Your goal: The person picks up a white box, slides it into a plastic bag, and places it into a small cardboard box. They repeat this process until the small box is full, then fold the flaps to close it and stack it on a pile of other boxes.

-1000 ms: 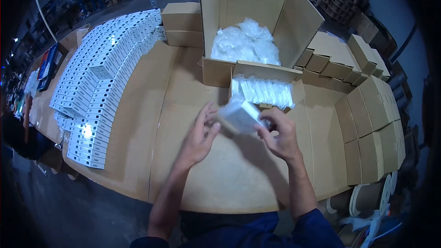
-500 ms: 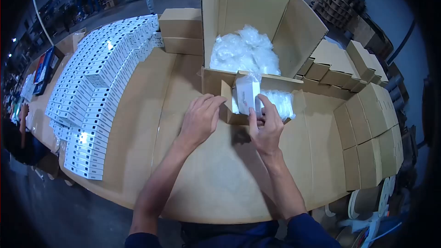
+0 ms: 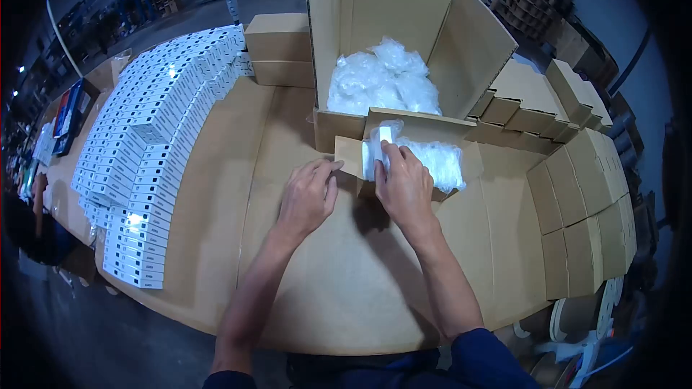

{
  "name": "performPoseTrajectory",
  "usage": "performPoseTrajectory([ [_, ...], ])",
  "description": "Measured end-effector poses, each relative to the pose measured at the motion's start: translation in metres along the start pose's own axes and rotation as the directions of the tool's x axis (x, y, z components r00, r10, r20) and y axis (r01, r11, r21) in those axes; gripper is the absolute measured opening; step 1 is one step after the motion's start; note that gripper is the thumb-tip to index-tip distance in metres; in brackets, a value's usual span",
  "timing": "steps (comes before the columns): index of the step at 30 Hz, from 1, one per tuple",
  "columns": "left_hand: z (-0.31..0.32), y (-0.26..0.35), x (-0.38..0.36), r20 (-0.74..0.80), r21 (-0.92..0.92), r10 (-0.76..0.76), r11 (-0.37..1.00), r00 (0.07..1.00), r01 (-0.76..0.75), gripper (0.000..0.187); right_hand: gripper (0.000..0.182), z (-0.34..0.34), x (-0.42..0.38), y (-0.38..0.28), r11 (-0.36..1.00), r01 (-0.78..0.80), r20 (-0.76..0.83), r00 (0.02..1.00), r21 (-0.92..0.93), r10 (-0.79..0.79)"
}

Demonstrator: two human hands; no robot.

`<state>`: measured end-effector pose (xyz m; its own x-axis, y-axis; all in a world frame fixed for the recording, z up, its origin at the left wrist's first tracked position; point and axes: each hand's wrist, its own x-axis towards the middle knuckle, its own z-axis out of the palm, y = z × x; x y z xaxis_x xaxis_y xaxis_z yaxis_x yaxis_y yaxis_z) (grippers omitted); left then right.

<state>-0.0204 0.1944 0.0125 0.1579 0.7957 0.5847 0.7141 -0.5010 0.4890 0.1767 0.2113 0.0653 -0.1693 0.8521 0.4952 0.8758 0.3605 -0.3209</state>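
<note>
A small open carton [image 3: 367, 189] stands near the middle of the cardboard-covered table, holding plastic-wrapped white packets [image 3: 441, 162] in a row. My right hand [image 3: 405, 186] grips a white packet in clear wrap [image 3: 386, 133] at the carton's left part, partly covering it. My left hand [image 3: 310, 193] is beside the carton, its fingertips at the edge of the side flap [image 3: 349, 156]; whether they pinch it is hard to make out. Behind the carton, a tall open box [image 3: 476, 57] contains a heap of clear plastic wrap [image 3: 386, 79].
Stacked white labelled boxes [image 3: 155, 126] fill the left side of the table [image 3: 324, 295]. Closed brown cartons [image 3: 580, 209] are stacked at the right, with more [image 3: 522, 108] at the back right and two [image 3: 281, 47] at the back left. Another person's arm [image 3: 38, 205] shows at the far left.
My right hand has moved slightly up and left, and the packet in it now sits lower among the others in the carton. The left flap has swung outward beside my left hand.
</note>
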Motion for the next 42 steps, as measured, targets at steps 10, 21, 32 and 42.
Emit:
performPoseTrajectory([
  [10,0.004,0.015,0.003,-0.026,-0.085,-0.123,0.989,0.992,0.121,0.026,0.04,0.023,-0.028,0.009,0.991,0.062,-0.095,0.993,-0.115,-0.073],
  [21,0.007,0.016,0.005,-0.035,-0.096,-0.136,0.986,0.99,0.133,0.029,0.079,0.038,-0.031,0.025,0.981,0.109,0.274,0.96,-0.159,-0.062],
  [32,0.006,0.049,0.002,-0.007,-0.317,-0.261,0.916,0.965,0.245,0.048,0.015,-0.033,-0.049,0.056,0.902,0.222,-0.369,0.926,0.369,-0.077],
  [42,0.073,0.027,0.02,-0.022,-0.32,-0.47,0.839,0.882,0.439,0.038,0.064,-0.011,-0.047,0.188,0.749,-0.505,0.022,0.835,0.429,0.55],
])
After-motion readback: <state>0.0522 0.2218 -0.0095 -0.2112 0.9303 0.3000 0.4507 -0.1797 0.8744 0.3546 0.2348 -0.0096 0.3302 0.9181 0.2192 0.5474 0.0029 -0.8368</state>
